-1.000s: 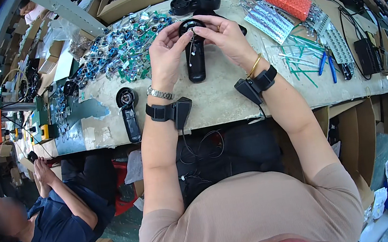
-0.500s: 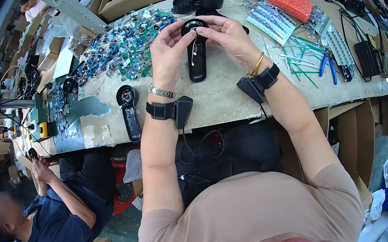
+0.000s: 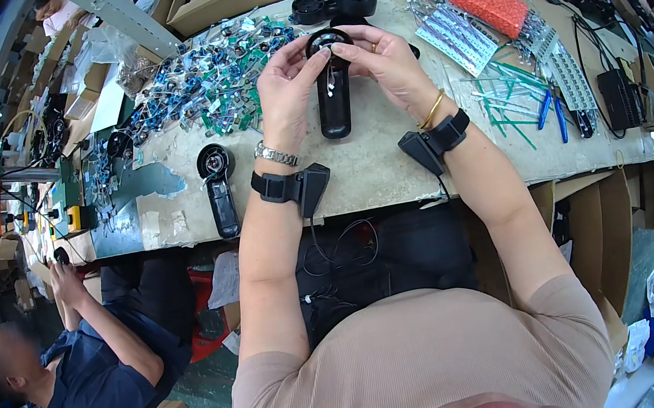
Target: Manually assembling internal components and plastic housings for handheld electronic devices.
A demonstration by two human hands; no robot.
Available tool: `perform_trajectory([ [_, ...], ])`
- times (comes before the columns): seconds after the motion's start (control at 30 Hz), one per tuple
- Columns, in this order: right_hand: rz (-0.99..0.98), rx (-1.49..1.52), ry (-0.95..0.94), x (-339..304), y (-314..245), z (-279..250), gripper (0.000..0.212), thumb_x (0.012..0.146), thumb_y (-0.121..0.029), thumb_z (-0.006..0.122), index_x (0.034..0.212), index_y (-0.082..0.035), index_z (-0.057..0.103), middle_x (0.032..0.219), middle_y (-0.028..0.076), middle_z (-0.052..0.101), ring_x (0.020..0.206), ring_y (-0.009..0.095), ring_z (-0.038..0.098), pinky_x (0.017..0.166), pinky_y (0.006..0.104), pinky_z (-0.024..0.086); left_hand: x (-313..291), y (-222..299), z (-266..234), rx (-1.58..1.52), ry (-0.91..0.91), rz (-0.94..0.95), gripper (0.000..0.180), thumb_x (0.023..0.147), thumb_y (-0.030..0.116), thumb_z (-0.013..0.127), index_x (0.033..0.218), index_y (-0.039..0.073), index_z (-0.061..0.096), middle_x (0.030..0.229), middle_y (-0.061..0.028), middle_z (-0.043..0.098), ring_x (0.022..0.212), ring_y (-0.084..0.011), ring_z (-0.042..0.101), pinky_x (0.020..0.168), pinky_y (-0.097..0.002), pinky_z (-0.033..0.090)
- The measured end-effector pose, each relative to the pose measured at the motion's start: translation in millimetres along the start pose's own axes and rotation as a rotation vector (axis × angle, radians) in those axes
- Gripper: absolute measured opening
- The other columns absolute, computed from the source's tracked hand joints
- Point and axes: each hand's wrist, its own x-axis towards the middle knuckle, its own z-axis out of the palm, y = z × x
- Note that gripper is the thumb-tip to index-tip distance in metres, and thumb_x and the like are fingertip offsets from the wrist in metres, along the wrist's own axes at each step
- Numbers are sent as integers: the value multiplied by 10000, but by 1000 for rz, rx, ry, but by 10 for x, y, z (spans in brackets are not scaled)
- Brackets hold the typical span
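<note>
A black handheld fan housing [image 3: 336, 112] lies with its round head away from me and its handle toward me. My left hand [image 3: 286, 81] is closed on the left side of the round head. On the other side my right hand [image 3: 387, 64] grips it too. Both thumbs meet inside the head; whatever small part is under them is hidden. A thin white wire [image 3: 330, 86] with a small plug hangs from there into the hollow handle. Left of my left forearm, a second black fan housing [image 3: 218, 185] lies on the bench, with wires in its round head.
Small circuit boards with wires [image 3: 226, 93] are heaped at the left. Black fan parts [image 3: 334, 5] lie behind my hands. To the right are a red bubble-wrap bundle [image 3: 488, 5], white part sheets [image 3: 456, 38], green sticks [image 3: 506, 89] and blue-handled pliers [image 3: 553, 112]. A co-worker [image 3: 115, 347] sits at left.
The white wire's plug end has shifted up within the handle. My hands have moved very slightly to the right with the housing, still gripping its head.
</note>
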Motion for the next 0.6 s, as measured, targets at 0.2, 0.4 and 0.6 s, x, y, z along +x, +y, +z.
perform_trajectory([
  [0.2,-22,82,12,33,4,22,398,938,-122,738,1294,-9,601,1121,76,718,1001,117,679,798,264,571,-12,-11,5,-6,-4,-52,386,850,86,826,1175,-34,657,1050,-63,718,909,-93,664,813,-222,534],
  [0.4,-51,81,23,8,-19,46,351,988,-152,672,1308,-24,607,1155,57,704,1012,110,662,872,275,556,-69,58,64,-42,58,93,332,854,101,824,1118,-24,664,1000,-40,707,855,-78,641,774,-216,519],
  [0.6,-58,68,60,33,-45,-25,336,1016,-194,629,1295,-6,617,1129,97,702,971,127,658,872,297,558,-377,557,-109,173,220,283,292,876,107,803,1099,-19,664,947,-20,693,820,-68,619,765,-220,506],
])
